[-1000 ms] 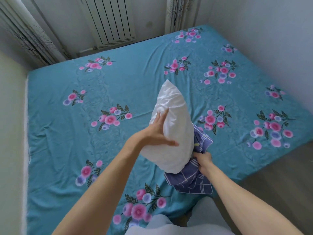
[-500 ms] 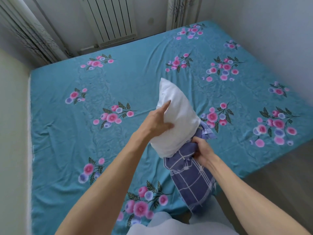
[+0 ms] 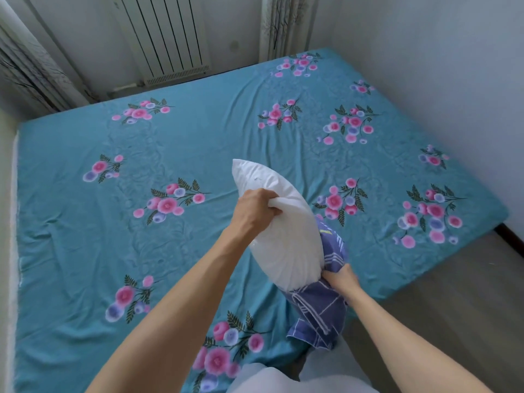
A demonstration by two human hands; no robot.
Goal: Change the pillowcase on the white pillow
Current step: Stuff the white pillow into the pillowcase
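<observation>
The white pillow stands tilted in the air over the near edge of the bed, plump and creased, most of it bare. I see my left hand clenched into its upper side, bunching the fabric. Its lower end sits in the blue checked pillowcase, which hangs crumpled below; my right hand grips that cloth at the pillow's base.
</observation>
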